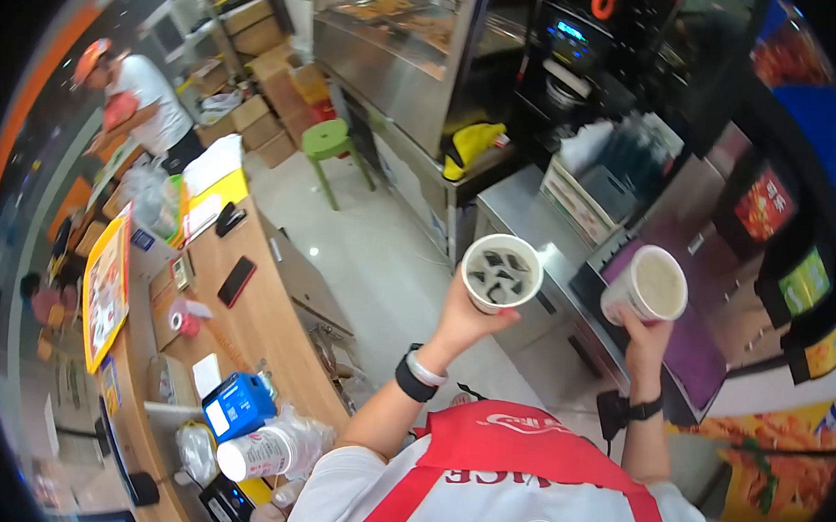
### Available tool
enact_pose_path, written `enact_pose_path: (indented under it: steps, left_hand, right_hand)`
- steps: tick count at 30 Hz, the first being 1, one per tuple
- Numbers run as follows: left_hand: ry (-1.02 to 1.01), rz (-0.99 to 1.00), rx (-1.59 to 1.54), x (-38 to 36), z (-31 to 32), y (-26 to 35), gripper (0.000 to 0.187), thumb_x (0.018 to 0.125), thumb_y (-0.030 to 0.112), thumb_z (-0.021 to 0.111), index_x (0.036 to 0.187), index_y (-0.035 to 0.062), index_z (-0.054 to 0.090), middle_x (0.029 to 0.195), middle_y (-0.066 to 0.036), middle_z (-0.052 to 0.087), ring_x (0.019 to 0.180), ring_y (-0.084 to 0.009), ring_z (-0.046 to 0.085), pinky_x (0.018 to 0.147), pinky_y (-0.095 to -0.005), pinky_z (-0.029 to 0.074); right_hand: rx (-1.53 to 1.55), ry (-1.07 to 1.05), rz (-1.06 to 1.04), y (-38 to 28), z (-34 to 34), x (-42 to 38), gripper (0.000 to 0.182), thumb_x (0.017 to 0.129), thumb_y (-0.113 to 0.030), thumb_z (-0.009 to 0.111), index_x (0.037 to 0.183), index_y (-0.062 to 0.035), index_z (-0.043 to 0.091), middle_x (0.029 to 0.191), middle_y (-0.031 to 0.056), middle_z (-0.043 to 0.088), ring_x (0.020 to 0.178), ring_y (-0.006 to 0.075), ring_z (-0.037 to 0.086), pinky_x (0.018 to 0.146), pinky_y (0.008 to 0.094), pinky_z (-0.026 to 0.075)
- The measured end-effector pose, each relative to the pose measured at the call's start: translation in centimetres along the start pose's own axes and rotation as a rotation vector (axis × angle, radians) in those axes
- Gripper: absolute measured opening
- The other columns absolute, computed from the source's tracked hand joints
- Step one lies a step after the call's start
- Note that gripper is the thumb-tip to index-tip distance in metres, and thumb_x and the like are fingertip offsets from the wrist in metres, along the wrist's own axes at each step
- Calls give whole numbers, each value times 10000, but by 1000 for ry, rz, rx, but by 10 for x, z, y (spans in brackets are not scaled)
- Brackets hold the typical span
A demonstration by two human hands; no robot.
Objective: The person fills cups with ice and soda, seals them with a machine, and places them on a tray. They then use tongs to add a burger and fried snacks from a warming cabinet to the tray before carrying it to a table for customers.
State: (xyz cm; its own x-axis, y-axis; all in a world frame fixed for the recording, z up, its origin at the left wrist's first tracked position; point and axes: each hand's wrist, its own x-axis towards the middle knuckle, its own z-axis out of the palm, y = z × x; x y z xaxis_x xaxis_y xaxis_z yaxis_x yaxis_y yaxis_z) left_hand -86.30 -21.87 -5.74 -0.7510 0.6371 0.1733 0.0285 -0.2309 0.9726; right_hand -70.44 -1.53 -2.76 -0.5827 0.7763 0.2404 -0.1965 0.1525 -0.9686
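My left hand point(466, 325) is wrapped round a white paper cup point(473, 299), which I see from above. Inside are ice pieces in a dark drink. To the right, my right hand point(642, 339) grips a second paper cup point(619, 299) by its near side. A pale, foamy-looking liquid fills that one nearly to the rim. Both cups are held apart, roughly upright and without lids. The right cup is over the edge of a purple mat point(690, 362) beside the drink dispenser point(720, 243); the left one is over the floor.
A wooden counter point(272, 333) on the left carries a phone point(236, 281), a blue box point(239, 408) and stacked cups point(257, 453). Ahead are a green stool point(327, 140), a steel worktop point(519, 205) and a crate point(577, 209). Another person point(153, 97) stands far left.
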Motion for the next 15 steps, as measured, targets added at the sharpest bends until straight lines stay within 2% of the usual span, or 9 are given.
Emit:
enact_pose_path:
  steps: [2, 4, 6, 8, 9, 15]
  left_hand:
    - [-23, -19, -24, -1, -11, 0, 713, 517, 49, 750, 1131, 1, 392, 1087, -93, 494, 1003, -164, 489, 852, -290, 406]
    - [-37, -52, 53, -2, -22, -2, 717, 516, 47, 759, 1129, -4, 392, 1070, -93, 510, 983, -171, 505, 840, -288, 415]
    - [-20, 1, 56, -2, -27, 7, 696, 525, 47, 764, 1120, -4, 406, 1043, -89, 531, 955, -167, 521, 828, -288, 423]
    - [-60, -114, -13, 1, -31, 16, 644, 533, 40, 760, 1090, -7, 439, 1016, -82, 549, 924, -160, 536, 811, -288, 433]
    - [23, -41, -35, 1, -29, 16, 599, 537, 27, 754, 1061, -9, 467, 993, -78, 561, 899, -151, 545, 799, -285, 438]
    - [8, -69, 49, 27, -47, 3, 588, 535, 22, 745, 1058, -15, 479, 992, -85, 565, 889, -148, 545, 791, -283, 437]
  right_hand:
    - [23, -53, -10, 1, 16, -1, 551, 609, 7, 707, 1105, -8, 467, 1034, 53, 551, 936, 147, 533, 830, 280, 417]
    - [92, -127, 80, 1, 32, -1, 576, 609, 5, 707, 1124, -9, 450, 1057, 59, 544, 955, 150, 529, 844, 287, 414]
    - [95, -161, 99, 10, 44, 0, 605, 603, 2, 713, 1139, -12, 434, 1074, 65, 538, 970, 151, 524, 861, 294, 407]
    - [150, -209, 77, 18, 57, 5, 649, 593, -11, 729, 1157, -13, 408, 1085, 68, 530, 986, 150, 515, 875, 295, 397]
    - [134, -224, 50, 23, 63, 9, 656, 591, -19, 733, 1158, -14, 402, 1084, 68, 529, 989, 149, 513, 874, 294, 396]
    - [127, -275, 54, 46, 92, 37, 707, 594, -33, 736, 1186, -26, 351, 1118, 72, 497, 1031, 150, 485, 892, 291, 377]
